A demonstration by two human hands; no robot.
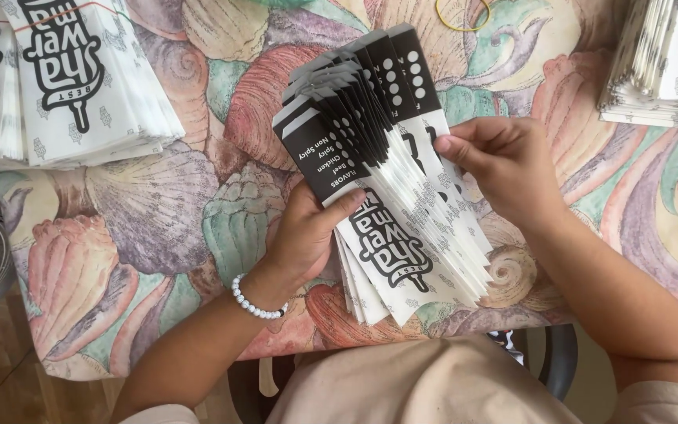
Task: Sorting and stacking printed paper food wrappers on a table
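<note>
Holding the fanned stack of paper sleeves from below, the left hand had its grip clamped on the bundle, thumb pressed across the black band of the top sleeve and the other fingers hidden underneath. The right hand worked the far edge of the same fan, its fingertips pinched together on the side of the upper sleeves, as though parting or counting them. The stack sat just above the near edge of the worktop, spread so that the black ends stepped away towards the far side and the white ends pointed back at the person's lap.

A white bead bracelet circled the left wrist. Further out, a large pile of the same white sleeves lay at the far left, held by a thin band, and another pile lay at the far right corner. A loose yellow rubber band rested near the far edge, on the shell-patterned cloth.

By my judgement the work was somewhere in the middle: two piles already lay squared off, this fan was not yet banded, and how many sleeves remained beyond it could not be told.
</note>
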